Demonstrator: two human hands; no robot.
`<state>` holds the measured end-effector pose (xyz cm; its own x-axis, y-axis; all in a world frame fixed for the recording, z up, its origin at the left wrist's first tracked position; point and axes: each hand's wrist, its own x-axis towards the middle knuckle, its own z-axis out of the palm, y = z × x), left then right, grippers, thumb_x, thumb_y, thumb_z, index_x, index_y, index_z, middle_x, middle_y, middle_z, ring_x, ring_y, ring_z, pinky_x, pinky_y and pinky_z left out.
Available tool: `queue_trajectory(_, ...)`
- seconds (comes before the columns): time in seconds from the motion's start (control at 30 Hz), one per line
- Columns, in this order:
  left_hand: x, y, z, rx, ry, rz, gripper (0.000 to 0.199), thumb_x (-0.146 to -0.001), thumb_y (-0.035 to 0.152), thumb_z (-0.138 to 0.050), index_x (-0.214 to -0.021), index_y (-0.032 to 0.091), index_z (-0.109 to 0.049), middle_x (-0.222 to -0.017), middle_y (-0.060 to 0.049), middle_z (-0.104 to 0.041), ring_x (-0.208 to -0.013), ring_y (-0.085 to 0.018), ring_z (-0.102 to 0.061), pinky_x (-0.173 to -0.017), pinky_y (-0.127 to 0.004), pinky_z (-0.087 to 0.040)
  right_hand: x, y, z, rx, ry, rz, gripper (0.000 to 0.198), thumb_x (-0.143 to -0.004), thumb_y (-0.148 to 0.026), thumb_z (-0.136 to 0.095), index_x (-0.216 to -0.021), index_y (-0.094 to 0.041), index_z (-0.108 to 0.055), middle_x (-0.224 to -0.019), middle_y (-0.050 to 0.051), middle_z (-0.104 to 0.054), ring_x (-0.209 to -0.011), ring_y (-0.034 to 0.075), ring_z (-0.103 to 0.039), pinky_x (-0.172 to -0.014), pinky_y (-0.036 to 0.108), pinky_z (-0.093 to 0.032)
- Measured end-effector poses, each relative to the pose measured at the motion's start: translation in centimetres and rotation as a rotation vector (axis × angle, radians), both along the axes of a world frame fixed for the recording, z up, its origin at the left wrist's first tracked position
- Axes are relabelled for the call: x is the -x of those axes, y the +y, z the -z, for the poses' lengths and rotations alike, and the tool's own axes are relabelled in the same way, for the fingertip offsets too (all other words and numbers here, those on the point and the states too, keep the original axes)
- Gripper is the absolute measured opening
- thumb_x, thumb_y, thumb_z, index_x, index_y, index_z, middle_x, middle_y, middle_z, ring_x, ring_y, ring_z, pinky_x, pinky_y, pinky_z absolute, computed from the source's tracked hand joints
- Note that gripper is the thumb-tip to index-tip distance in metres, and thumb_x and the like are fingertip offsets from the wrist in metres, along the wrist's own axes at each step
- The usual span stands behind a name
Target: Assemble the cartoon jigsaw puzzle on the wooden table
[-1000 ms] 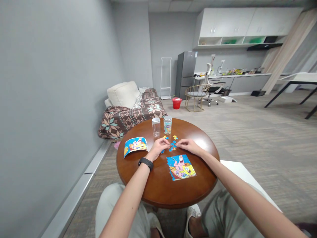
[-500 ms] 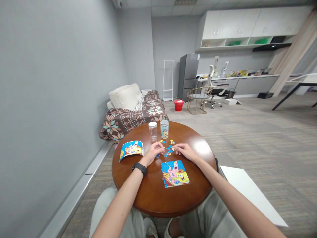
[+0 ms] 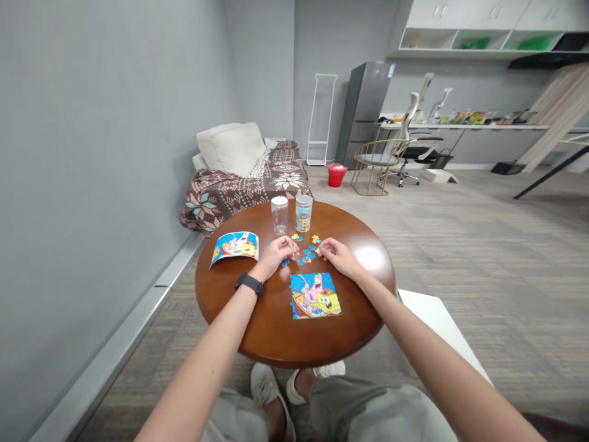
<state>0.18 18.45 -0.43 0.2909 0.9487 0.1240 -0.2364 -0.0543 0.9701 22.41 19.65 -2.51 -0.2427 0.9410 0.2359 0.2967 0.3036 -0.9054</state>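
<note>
Between my two hands lie loose jigsaw pieces [image 3: 309, 253], blue, yellow and pinkish, on the round brown table. My left hand [image 3: 278, 255], with a black band on the wrist, is closed in a pinch at their left side; what its fingertips hold is too small to make out. At the right edge of the pile, my right hand [image 3: 337, 256] pinches a small pinkish jigsaw piece [image 3: 318, 250]. Nearer to me a mostly joined cartoon jigsaw puzzle [image 3: 315, 296] lies flat, its left edge uneven. A curved picture sheet [image 3: 235, 245] with the same cartoon stands left of my left hand.
Behind the pieces stand a clear jar [image 3: 280, 218] with a white lid and a cartoon-printed can [image 3: 304, 215]. The round table [image 3: 363, 319] has a white board [image 3: 427, 319] low to its right. Beyond are a covered couch [image 3: 248, 184] and a red bucket [image 3: 337, 175].
The view has tilted downward, so the room sits higher in the picture. Both hands stay beside the loose pieces, with only slight finger movement. The joined puzzle lies as before.
</note>
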Motion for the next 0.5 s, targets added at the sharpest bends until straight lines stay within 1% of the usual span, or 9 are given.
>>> queue_trajectory(0.1, -0.06, 0.14, 0.28, -0.043, 0.038, 0.031, 0.033, -0.063, 0.028, -0.077, -0.065, 0.017, -0.046, -0.071, 0.000, -0.062, -0.063, -0.011, -0.058, -0.060, -0.024, -0.044, -0.07, 0.25, 0.13, -0.095, -0.121, 0.058, 0.011, -0.074, -0.029, -0.058, -0.078, -0.019, -0.061, -0.072, 0.001, -0.067, -0.062, 0.014, -0.058, -0.066, 0.029, -0.047)
queue_trajectory(0.2, -0.09, 0.05, 0.14, -0.039, 0.015, -0.021, 0.037, -0.062, 0.031, -0.078, -0.062, 0.018, -0.044, -0.066, 0.001, -0.059, -0.062, -0.011, -0.056, -0.059, -0.023, -0.044, 0.15, 0.21, 0.04, -0.092, -0.170, 0.089, 0.009, -0.071, -0.023, -0.057, -0.072, -0.018, -0.064, -0.070, 0.002, -0.068, -0.062, 0.014, -0.059, -0.066, 0.028, -0.048)
queue_trajectory(0.3, -0.16, 0.05, 0.00, -0.027, 0.006, -0.069, 0.039, -0.060, 0.036, -0.081, -0.063, 0.017, -0.047, -0.063, 0.002, -0.058, -0.061, -0.010, -0.056, -0.058, -0.022, -0.044, 0.33, 0.12, -0.04, -0.080, -0.156, 0.160, 0.014, -0.069, -0.020, -0.058, -0.080, -0.018, -0.066, -0.067, 0.000, -0.067, -0.059, 0.013, -0.060, -0.062, 0.026, -0.049)
queue_trajectory(0.4, -0.27, 0.30, 0.17, -0.018, 0.015, -0.080, 0.040, -0.060, 0.041, -0.082, -0.066, 0.016, -0.050, -0.063, 0.002, -0.059, -0.060, -0.010, -0.057, -0.057, -0.021, -0.044, 0.14, 0.25, 0.05, -0.113, -0.196, 0.183, 0.010, -0.069, -0.018, -0.058, -0.071, -0.018, -0.067, -0.068, 0.002, -0.069, -0.061, 0.014, -0.061, -0.064, 0.026, -0.051)
queue_trajectory(0.5, -0.31, 0.65, 0.56, -0.033, 0.017, -0.066, 0.042, -0.061, 0.044, -0.081, -0.068, 0.016, -0.052, -0.065, 0.001, -0.062, -0.060, -0.010, -0.059, -0.057, -0.021, -0.045, -0.17, 0.52, 0.25, -0.172, -0.229, 0.175, 0.015, -0.068, -0.012, -0.056, -0.064, -0.019, -0.068, -0.073, 0.003, -0.071, -0.066, 0.014, -0.064, -0.069, 0.026, -0.052)
